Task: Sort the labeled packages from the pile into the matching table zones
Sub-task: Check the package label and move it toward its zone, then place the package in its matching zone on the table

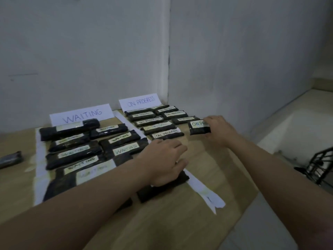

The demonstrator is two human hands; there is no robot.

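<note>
Black wrapped packages with paper labels lie on a wooden table. My right hand grips a short package labelled ON PROGRESS at the right end of the ON PROGRESS zone. My left hand rests closed on a long black package lying across a white paper strip; its label is hidden. Several packages labelled ON PROGRESS sit below the ON PROGRESS sign. Several packages labelled WAITING fill the zone below the WAITING sign.
Another black package lies at the table's left edge. White walls meet in a corner behind the table. The table's right edge drops to a tiled floor, where a black wire rack stands.
</note>
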